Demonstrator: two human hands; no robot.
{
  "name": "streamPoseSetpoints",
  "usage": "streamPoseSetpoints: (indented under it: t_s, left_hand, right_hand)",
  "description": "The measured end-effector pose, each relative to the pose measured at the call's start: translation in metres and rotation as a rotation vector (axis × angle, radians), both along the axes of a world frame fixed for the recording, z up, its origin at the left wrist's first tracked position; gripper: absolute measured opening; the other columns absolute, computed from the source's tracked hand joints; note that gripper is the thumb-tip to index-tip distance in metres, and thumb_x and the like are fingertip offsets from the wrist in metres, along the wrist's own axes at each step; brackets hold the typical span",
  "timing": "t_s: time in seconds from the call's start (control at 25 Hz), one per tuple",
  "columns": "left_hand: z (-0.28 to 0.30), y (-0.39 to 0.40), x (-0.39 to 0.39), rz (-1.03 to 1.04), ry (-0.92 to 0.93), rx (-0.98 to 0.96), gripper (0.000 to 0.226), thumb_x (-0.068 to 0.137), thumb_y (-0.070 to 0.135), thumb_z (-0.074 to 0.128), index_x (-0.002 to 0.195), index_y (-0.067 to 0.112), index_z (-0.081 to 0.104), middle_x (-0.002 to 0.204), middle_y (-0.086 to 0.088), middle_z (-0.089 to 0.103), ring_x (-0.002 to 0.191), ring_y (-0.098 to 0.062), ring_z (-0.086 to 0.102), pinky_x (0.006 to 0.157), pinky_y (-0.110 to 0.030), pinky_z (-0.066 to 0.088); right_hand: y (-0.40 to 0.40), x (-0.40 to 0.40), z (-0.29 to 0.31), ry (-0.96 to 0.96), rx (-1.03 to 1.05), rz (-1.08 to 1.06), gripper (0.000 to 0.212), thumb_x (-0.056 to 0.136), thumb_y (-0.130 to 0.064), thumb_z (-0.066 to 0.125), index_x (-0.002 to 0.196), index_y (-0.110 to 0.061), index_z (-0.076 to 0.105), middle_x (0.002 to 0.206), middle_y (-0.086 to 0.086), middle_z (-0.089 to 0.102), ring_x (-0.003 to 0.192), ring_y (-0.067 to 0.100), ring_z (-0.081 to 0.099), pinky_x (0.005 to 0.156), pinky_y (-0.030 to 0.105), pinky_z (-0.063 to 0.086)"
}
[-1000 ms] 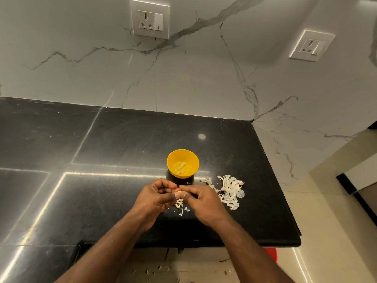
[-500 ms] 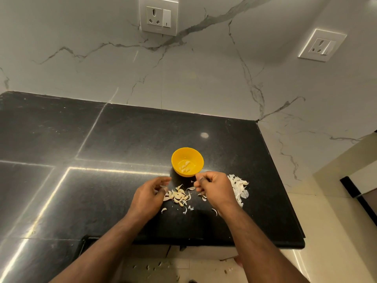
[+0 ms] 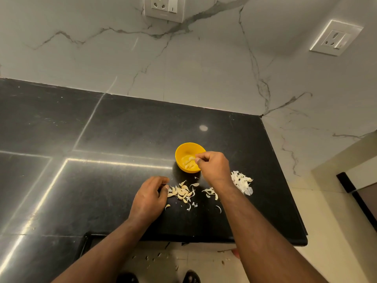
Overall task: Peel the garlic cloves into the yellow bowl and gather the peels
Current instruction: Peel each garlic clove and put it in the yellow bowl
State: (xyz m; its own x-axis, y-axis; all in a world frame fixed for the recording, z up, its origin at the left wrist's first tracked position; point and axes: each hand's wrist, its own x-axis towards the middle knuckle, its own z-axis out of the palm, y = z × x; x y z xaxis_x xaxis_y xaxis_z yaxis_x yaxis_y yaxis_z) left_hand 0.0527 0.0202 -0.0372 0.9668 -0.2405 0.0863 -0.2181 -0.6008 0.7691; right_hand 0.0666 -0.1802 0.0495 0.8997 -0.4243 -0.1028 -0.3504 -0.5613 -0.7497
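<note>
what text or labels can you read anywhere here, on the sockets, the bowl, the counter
None can be read.
Wall socket plate above the counter: a faint mark near its lower edge, too small and blurred to read.
Second socket plate on the right wall: no legible marking.
Yellow bowl: plain, no print visible.
Black counter: no writing, only light reflections.

Black stone counter [image 3: 102,129] wide open to the left; small yellow plastic bowl [image 3: 184,149], scattered garlic cloves [image 3: 181,193] & white peel pile [image 3: 241,181] crowd the right end.
</note>
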Motion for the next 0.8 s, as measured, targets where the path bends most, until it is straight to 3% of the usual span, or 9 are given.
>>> streamPoseSetpoints:
  t_s: [0.08,0.16,0.24,0.4,0.52,0.8]
  left_hand:
    - [-0.002,0.001,0.001,-0.003,-0.003,0.008,0.018,0.098,0.024,0.061,0.115,0.025,0.066,0.108,0.016,0.061,0.101,-0.002,0.055,0.087,-0.027,0.050]
    - [-0.004,0.000,0.002,-0.005,-0.014,0.012,0.017,0.098,0.024,0.061,0.115,0.025,0.066,0.108,0.016,0.061,0.100,-0.001,0.054,0.087,-0.025,0.048]
    - [-0.005,0.000,0.003,-0.014,-0.018,0.029,0.018,0.098,0.023,0.061,0.116,0.024,0.066,0.109,0.014,0.062,0.100,-0.001,0.053,0.086,-0.023,0.045]
    - [-0.006,-0.001,0.002,-0.023,-0.035,0.053,0.020,0.099,0.024,0.060,0.118,0.022,0.066,0.112,0.011,0.062,0.100,-0.001,0.050,0.084,-0.021,0.040]
    - [-0.007,-0.002,0.001,-0.026,-0.037,0.063,0.022,0.099,0.024,0.059,0.119,0.021,0.066,0.114,0.010,0.062,0.102,-0.001,0.049,0.085,-0.021,0.040]
    - [-0.010,-0.003,0.001,-0.009,-0.041,0.078,0.021,0.099,0.026,0.060,0.118,0.022,0.066,0.113,0.009,0.063,0.102,-0.003,0.052,0.084,-0.026,0.046]
  right_hand:
    - [0.000,-0.002,-0.001,-0.029,0.083,-0.034,0.020,0.093,-0.017,0.068,0.112,-0.017,0.075,0.103,0.003,0.076,0.090,0.013,0.071,0.084,0.032,0.059]
    - [-0.004,-0.013,-0.003,-0.058,0.182,-0.081,0.011,0.095,-0.018,0.067,0.101,-0.015,0.075,0.085,0.002,0.076,0.070,0.009,0.071,0.069,0.031,0.060]
    - [-0.008,-0.029,-0.008,-0.035,0.176,-0.092,0.013,0.096,-0.024,0.065,0.092,-0.016,0.074,0.075,0.000,0.075,0.063,0.007,0.068,0.066,0.030,0.055]
    - [-0.012,-0.053,-0.031,0.167,-0.132,0.038,0.024,0.091,-0.026,0.071,0.114,-0.020,0.075,0.110,-0.003,0.072,0.099,0.010,0.063,0.087,0.026,0.047]
    - [-0.005,-0.053,-0.041,0.172,-0.238,0.125,0.035,0.090,-0.035,0.071,0.124,-0.026,0.071,0.118,-0.001,0.062,0.120,0.017,0.050,0.100,0.033,0.043]
    - [-0.012,-0.049,-0.051,0.195,-0.443,0.264,0.028,0.096,-0.033,0.063,0.124,-0.033,0.070,0.112,-0.004,0.056,0.112,0.017,0.044,0.094,0.030,0.042]
